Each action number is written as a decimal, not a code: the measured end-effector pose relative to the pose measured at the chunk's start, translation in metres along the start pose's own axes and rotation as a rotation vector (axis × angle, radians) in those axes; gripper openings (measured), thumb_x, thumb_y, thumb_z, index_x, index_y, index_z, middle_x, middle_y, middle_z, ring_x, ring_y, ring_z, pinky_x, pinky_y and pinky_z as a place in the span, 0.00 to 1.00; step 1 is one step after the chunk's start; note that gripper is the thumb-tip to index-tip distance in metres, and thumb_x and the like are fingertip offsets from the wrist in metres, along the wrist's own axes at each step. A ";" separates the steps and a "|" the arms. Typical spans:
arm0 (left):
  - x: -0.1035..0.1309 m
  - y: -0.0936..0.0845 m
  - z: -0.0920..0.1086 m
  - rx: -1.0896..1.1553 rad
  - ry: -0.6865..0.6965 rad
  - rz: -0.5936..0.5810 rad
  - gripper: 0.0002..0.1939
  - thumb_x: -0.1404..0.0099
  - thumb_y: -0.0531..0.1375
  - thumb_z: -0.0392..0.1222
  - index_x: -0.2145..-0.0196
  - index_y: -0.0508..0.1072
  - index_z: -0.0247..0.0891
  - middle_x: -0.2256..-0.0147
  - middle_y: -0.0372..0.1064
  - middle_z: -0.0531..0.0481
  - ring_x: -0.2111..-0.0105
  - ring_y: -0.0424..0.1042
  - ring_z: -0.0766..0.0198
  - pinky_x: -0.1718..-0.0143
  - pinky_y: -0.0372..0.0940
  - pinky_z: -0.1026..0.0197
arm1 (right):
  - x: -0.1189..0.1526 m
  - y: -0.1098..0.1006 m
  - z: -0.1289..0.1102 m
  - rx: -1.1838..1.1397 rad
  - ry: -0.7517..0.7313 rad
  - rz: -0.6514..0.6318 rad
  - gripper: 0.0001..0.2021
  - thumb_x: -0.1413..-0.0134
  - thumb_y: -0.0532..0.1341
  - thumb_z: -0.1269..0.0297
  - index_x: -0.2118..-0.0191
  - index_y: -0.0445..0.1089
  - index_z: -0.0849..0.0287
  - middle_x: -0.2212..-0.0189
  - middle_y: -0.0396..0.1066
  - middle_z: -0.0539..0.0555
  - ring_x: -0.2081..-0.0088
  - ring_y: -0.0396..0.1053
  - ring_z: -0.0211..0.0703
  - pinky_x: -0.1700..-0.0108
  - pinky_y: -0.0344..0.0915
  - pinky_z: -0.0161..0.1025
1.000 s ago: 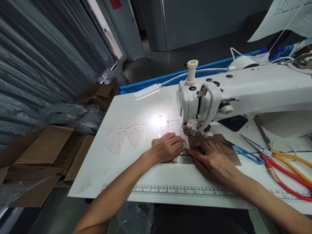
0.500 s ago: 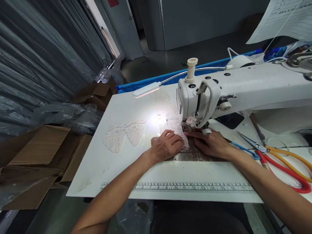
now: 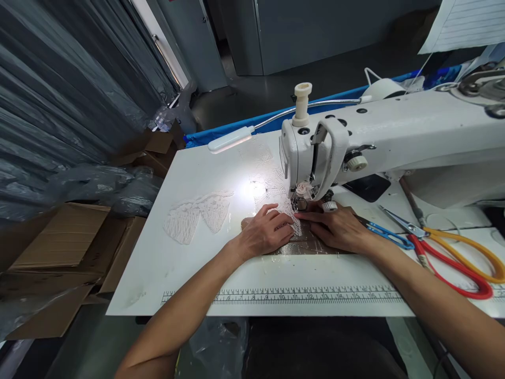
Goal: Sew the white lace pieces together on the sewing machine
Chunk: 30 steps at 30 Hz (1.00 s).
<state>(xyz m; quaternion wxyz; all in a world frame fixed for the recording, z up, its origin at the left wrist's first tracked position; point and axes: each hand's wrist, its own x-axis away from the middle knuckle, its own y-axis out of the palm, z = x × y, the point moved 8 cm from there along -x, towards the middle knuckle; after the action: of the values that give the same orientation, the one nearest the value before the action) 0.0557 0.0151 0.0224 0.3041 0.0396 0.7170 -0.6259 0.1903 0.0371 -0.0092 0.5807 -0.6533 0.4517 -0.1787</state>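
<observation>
White openwork lace [image 3: 281, 196] lies under the needle area of a white sewing machine [image 3: 311, 152]. My left hand [image 3: 269, 231] rests on the lace's near left part, fingers lightly bent and pressing down, not wrapped round it. To the right of the presser foot [image 3: 300, 204], my right hand [image 3: 339, 226] lies low with its index finger stretched toward the lace edge. Both hands are over a brown, shiny plate [image 3: 315, 246] set in the table. Fingertip contact beneath the lace is partly hidden. A pale fabric rose [image 3: 303, 188] sits on the machine near the needle.
Two joined lace pieces [image 3: 199, 216] lie on the left of the white table [image 3: 142, 273]. Scissors with red and orange handles [image 3: 453, 252] and blue thread snips [image 3: 390, 235] lie right. A lamp [image 3: 231, 139] shines behind; a printed ruler [image 3: 300, 296] runs along the front edge. Cardboard boxes [image 3: 63, 237] stand left.
The camera view has shifted slightly, so the machine and table appear a little further up and left. Both hands keep nearly the same places beside the presser foot.
</observation>
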 end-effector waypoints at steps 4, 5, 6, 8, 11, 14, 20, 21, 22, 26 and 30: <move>-0.001 -0.001 0.002 -0.006 0.018 -0.006 0.07 0.31 0.57 0.36 0.68 0.72 0.38 0.62 0.76 0.52 0.68 0.71 0.67 0.46 0.65 0.48 | 0.000 0.001 0.000 0.006 0.005 -0.018 0.19 0.39 0.55 0.64 0.43 0.70 0.48 0.56 0.68 0.59 0.63 0.68 0.47 0.62 0.64 0.41; -0.001 -0.002 0.002 -0.007 0.019 -0.006 0.07 0.31 0.57 0.36 0.68 0.72 0.38 0.62 0.76 0.52 0.68 0.71 0.68 0.45 0.65 0.48 | 0.000 0.001 0.000 0.010 0.009 -0.020 0.19 0.39 0.55 0.64 0.43 0.70 0.48 0.56 0.68 0.59 0.63 0.68 0.47 0.63 0.64 0.41; -0.001 -0.002 0.002 -0.005 0.019 -0.009 0.07 0.31 0.57 0.36 0.68 0.72 0.38 0.62 0.76 0.52 0.68 0.71 0.68 0.45 0.65 0.48 | 0.000 0.001 0.000 0.014 0.013 -0.021 0.19 0.39 0.56 0.64 0.43 0.70 0.47 0.57 0.68 0.59 0.63 0.68 0.47 0.63 0.64 0.41; -0.002 -0.002 0.002 0.003 0.015 -0.019 0.08 0.31 0.56 0.35 0.68 0.72 0.38 0.63 0.76 0.53 0.68 0.71 0.68 0.43 0.63 0.47 | 0.000 0.001 0.000 0.019 0.013 -0.018 0.19 0.39 0.56 0.64 0.43 0.71 0.48 0.56 0.68 0.59 0.63 0.68 0.47 0.63 0.63 0.41; -0.003 -0.003 0.004 0.007 0.024 -0.040 0.09 0.31 0.55 0.33 0.68 0.72 0.39 0.63 0.76 0.53 0.66 0.72 0.67 0.42 0.61 0.45 | 0.001 0.002 0.000 0.025 0.009 -0.015 0.19 0.39 0.56 0.64 0.43 0.71 0.49 0.55 0.68 0.59 0.63 0.68 0.46 0.63 0.63 0.41; -0.003 -0.003 0.007 0.009 0.047 -0.074 0.08 0.31 0.55 0.33 0.66 0.73 0.38 0.63 0.75 0.50 0.64 0.72 0.64 0.46 0.64 0.47 | 0.002 0.004 0.001 0.027 0.013 -0.019 0.19 0.38 0.55 0.62 0.43 0.70 0.47 0.54 0.68 0.59 0.63 0.69 0.47 0.64 0.62 0.41; 0.001 -0.001 0.009 0.091 0.022 -0.186 0.11 0.33 0.56 0.40 0.58 0.74 0.33 0.59 0.74 0.43 0.63 0.71 0.58 0.57 0.66 0.51 | 0.003 0.005 0.003 0.041 0.026 -0.033 0.19 0.37 0.54 0.61 0.42 0.70 0.47 0.53 0.67 0.60 0.67 0.67 0.44 0.68 0.59 0.39; 0.001 0.000 0.008 0.101 0.013 -0.194 0.12 0.34 0.56 0.41 0.58 0.74 0.33 0.58 0.73 0.43 0.63 0.71 0.58 0.57 0.66 0.51 | 0.003 0.004 0.002 0.037 0.025 -0.027 0.19 0.38 0.55 0.61 0.43 0.70 0.47 0.53 0.67 0.60 0.68 0.67 0.43 0.69 0.58 0.38; 0.002 0.000 0.008 0.107 0.007 -0.200 0.12 0.34 0.56 0.42 0.57 0.74 0.33 0.58 0.73 0.42 0.63 0.71 0.57 0.57 0.65 0.50 | 0.004 0.003 0.002 0.031 0.024 -0.020 0.19 0.38 0.55 0.61 0.43 0.70 0.47 0.53 0.67 0.60 0.68 0.66 0.43 0.69 0.58 0.38; 0.003 -0.001 0.008 0.113 0.007 -0.209 0.15 0.35 0.56 0.44 0.56 0.74 0.33 0.57 0.73 0.42 0.62 0.70 0.56 0.56 0.64 0.49 | 0.004 -0.001 -0.004 -0.006 -0.034 -0.023 0.20 0.40 0.56 0.63 0.43 0.70 0.47 0.53 0.67 0.59 0.68 0.65 0.42 0.69 0.59 0.38; 0.001 -0.002 0.009 0.100 0.040 -0.216 0.16 0.37 0.57 0.45 0.57 0.75 0.32 0.58 0.73 0.40 0.63 0.70 0.55 0.54 0.64 0.49 | 0.004 -0.003 -0.011 0.030 -0.103 -0.037 0.20 0.42 0.56 0.66 0.45 0.72 0.49 0.54 0.69 0.59 0.66 0.66 0.45 0.68 0.59 0.38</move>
<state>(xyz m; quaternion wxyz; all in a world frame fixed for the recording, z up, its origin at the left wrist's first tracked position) 0.0573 0.0064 0.0237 0.2183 -0.0104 0.6911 -0.6890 0.1853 0.0270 -0.0045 0.6095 -0.6611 0.4063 -0.1622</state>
